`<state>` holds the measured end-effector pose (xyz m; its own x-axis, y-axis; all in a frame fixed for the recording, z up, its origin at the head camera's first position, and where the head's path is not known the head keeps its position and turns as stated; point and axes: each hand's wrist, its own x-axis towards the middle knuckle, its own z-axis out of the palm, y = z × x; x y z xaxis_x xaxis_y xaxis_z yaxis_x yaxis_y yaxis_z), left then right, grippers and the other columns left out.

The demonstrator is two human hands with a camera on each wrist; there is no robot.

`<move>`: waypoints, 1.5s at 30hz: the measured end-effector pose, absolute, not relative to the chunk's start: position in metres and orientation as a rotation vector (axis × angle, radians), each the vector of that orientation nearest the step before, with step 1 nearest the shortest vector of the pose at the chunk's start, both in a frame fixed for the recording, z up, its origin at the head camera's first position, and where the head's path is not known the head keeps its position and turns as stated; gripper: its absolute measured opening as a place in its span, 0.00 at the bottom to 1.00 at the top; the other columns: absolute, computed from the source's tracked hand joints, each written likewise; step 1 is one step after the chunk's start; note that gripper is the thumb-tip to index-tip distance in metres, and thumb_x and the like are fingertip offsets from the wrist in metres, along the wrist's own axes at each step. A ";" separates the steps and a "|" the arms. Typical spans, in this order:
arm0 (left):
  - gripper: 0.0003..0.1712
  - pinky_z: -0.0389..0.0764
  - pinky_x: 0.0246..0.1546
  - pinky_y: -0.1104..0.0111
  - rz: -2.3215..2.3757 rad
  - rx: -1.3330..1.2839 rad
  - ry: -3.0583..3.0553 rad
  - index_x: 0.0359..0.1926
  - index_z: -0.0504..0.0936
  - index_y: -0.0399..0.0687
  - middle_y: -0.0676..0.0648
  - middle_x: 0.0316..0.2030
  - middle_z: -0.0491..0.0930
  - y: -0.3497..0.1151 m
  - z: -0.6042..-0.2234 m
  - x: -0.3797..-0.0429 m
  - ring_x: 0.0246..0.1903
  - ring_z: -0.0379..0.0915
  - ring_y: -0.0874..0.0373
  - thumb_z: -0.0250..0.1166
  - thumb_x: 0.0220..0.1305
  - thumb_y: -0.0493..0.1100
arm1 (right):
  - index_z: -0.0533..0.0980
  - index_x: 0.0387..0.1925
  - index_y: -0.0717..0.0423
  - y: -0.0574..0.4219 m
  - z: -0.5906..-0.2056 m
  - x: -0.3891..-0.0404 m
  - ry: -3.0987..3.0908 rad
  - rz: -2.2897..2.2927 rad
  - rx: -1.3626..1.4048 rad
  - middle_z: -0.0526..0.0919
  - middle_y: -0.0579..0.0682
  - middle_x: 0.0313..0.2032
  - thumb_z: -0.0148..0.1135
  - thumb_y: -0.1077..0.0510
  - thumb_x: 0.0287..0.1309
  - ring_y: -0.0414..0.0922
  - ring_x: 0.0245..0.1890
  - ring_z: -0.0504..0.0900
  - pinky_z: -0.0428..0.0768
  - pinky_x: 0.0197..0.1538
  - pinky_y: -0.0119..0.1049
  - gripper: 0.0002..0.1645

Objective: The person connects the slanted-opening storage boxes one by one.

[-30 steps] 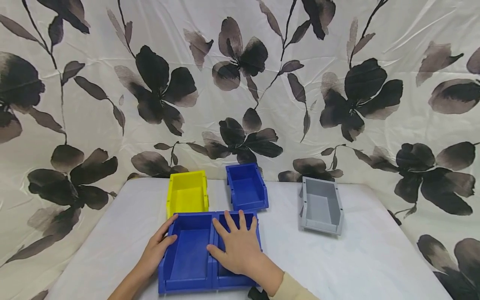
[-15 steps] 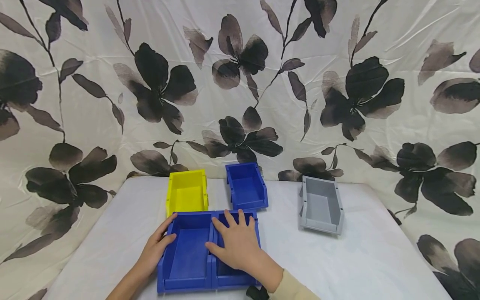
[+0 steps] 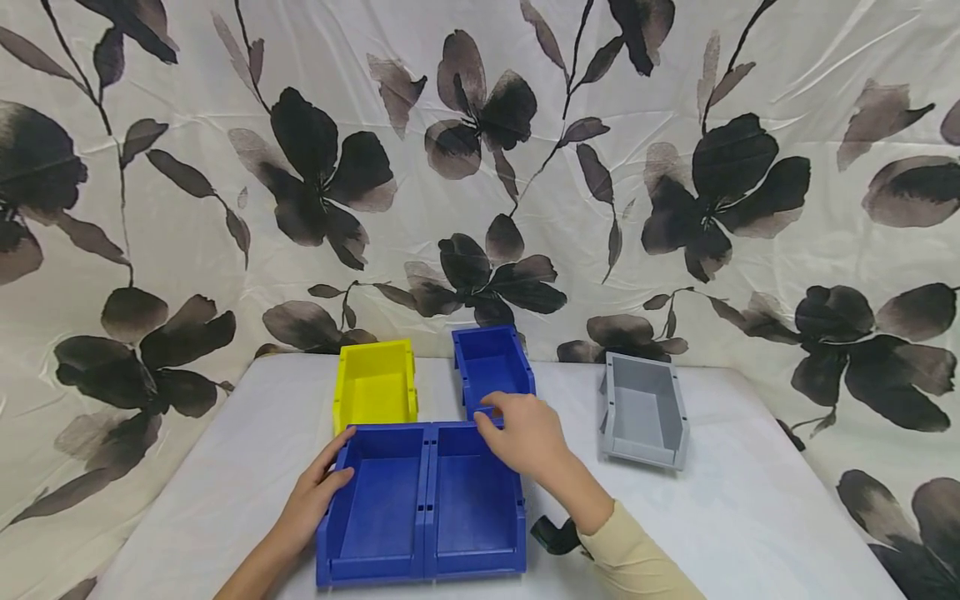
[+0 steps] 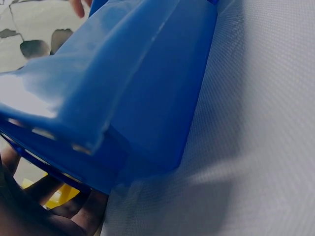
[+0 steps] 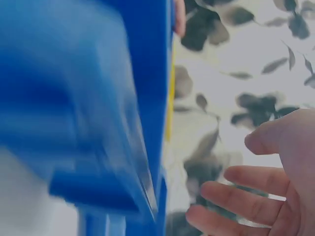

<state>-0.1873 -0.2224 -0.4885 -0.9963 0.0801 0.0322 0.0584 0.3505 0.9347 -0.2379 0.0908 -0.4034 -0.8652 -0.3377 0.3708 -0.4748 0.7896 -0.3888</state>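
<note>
Two blue storage bins stand side by side, long edges together, at the front of the table: a left blue bin [image 3: 382,508] and a right blue bin [image 3: 478,512]. My left hand [image 3: 311,497] grips the outer back corner of the left bin, thumb on the side rim; in the left wrist view its fingers [image 4: 91,211] are behind the back wall. My right hand [image 3: 525,437] hovers over the right bin's back right corner. In the right wrist view its loosely bent fingers [image 5: 246,201] are apart from the bin and hold nothing.
Behind the pair stand a yellow bin [image 3: 375,387] and a smaller-looking blue bin [image 3: 491,367]. Further right is a grey bin [image 3: 647,408]. A black object [image 3: 553,535] shows under the right wrist. Patterned fabric [image 3: 480,192] hangs behind the white-covered table [image 3: 750,517].
My right hand has lifted off the right blue bin, where it lay spread, and moved right and back to its far corner. The left hand keeps its grip.
</note>
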 end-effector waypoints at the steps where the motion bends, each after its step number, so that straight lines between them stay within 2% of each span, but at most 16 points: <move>1: 0.31 0.64 0.59 0.60 1.775 0.133 2.564 0.76 0.54 0.54 0.40 0.73 0.51 -0.222 -0.489 -0.187 0.68 0.53 0.40 0.49 0.75 0.43 | 0.84 0.44 0.52 0.097 -0.401 -0.240 -2.701 0.710 0.602 0.87 0.48 0.35 0.61 0.47 0.62 0.41 0.29 0.85 0.76 0.22 0.31 0.16; 6: 0.31 0.61 0.60 0.48 1.786 0.131 2.550 0.76 0.54 0.55 0.39 0.74 0.49 -0.223 -0.489 -0.187 0.68 0.52 0.38 0.49 0.75 0.44 | 0.84 0.43 0.51 0.127 -0.395 -0.250 -2.714 0.764 0.464 0.86 0.46 0.32 0.61 0.48 0.62 0.40 0.25 0.81 0.74 0.23 0.33 0.15; 10: 0.31 0.60 0.60 0.46 1.791 0.129 2.543 0.76 0.54 0.57 0.39 0.74 0.49 -0.223 -0.490 -0.187 0.67 0.53 0.38 0.49 0.75 0.44 | 0.84 0.44 0.52 0.153 -0.396 -0.259 -2.716 0.806 0.379 0.86 0.47 0.32 0.61 0.49 0.62 0.42 0.26 0.80 0.74 0.24 0.36 0.15; 14: 0.31 0.59 0.60 0.45 1.803 0.128 2.531 0.76 0.54 0.57 0.39 0.74 0.49 -0.222 -0.490 -0.187 0.67 0.53 0.38 0.49 0.75 0.43 | 0.84 0.44 0.54 0.181 -0.398 -0.267 -2.700 0.863 0.321 0.86 0.49 0.32 0.61 0.50 0.62 0.46 0.31 0.82 0.76 0.30 0.41 0.15; 16: 0.31 0.60 0.60 0.46 1.805 0.130 2.531 0.76 0.54 0.57 0.39 0.74 0.49 -0.222 -0.490 -0.188 0.67 0.53 0.38 0.49 0.75 0.43 | 0.84 0.44 0.55 0.195 -0.398 -0.269 -2.699 0.885 0.290 0.86 0.50 0.32 0.61 0.51 0.62 0.48 0.32 0.82 0.77 0.32 0.43 0.15; 21: 0.31 0.62 0.60 0.55 1.792 0.135 2.543 0.75 0.54 0.59 0.41 0.74 0.50 -0.223 -0.490 -0.187 0.68 0.53 0.40 0.49 0.75 0.43 | 0.83 0.46 0.57 0.226 -0.397 -0.268 -2.704 0.926 0.208 0.85 0.52 0.34 0.59 0.51 0.64 0.49 0.33 0.82 0.77 0.32 0.43 0.17; 29: 0.31 0.66 0.55 0.69 1.810 0.150 2.524 0.75 0.55 0.60 0.43 0.73 0.51 -0.224 -0.491 -0.187 0.67 0.55 0.42 0.49 0.75 0.44 | 0.82 0.45 0.62 0.265 -0.411 -0.269 -2.660 0.988 0.107 0.84 0.49 0.28 0.57 0.54 0.66 0.42 0.25 0.79 0.73 0.26 0.36 0.16; 33: 0.31 0.65 0.53 0.75 1.825 0.158 2.510 0.75 0.55 0.58 0.43 0.74 0.50 -0.225 -0.492 -0.186 0.69 0.51 0.41 0.49 0.75 0.44 | 0.82 0.43 0.64 0.280 -0.413 -0.267 -2.617 0.995 0.014 0.84 0.50 0.26 0.56 0.55 0.66 0.44 0.23 0.78 0.71 0.24 0.37 0.16; 37: 0.31 0.63 0.54 0.75 1.829 0.160 2.508 0.75 0.55 0.59 0.44 0.74 0.49 -0.225 -0.491 -0.186 0.69 0.48 0.42 0.49 0.75 0.44 | 0.82 0.42 0.64 0.293 -0.416 -0.268 -2.570 0.992 -0.100 0.81 0.50 0.24 0.55 0.54 0.66 0.45 0.21 0.75 0.69 0.22 0.36 0.17; 42: 0.31 0.65 0.56 0.68 1.813 0.143 2.518 0.75 0.55 0.62 0.44 0.74 0.50 -0.224 -0.490 -0.186 0.68 0.52 0.42 0.49 0.75 0.44 | 0.82 0.42 0.64 0.305 -0.421 -0.269 -2.527 1.002 -0.236 0.77 0.52 0.24 0.55 0.53 0.66 0.47 0.22 0.71 0.68 0.23 0.35 0.18; 45: 0.31 0.65 0.55 0.69 1.812 0.145 2.522 0.75 0.54 0.59 0.44 0.74 0.50 -0.224 -0.490 -0.186 0.68 0.51 0.42 0.49 0.75 0.44 | 0.82 0.42 0.64 0.310 -0.422 -0.270 -2.495 1.018 -0.296 0.77 0.52 0.24 0.56 0.53 0.66 0.47 0.22 0.71 0.67 0.23 0.36 0.18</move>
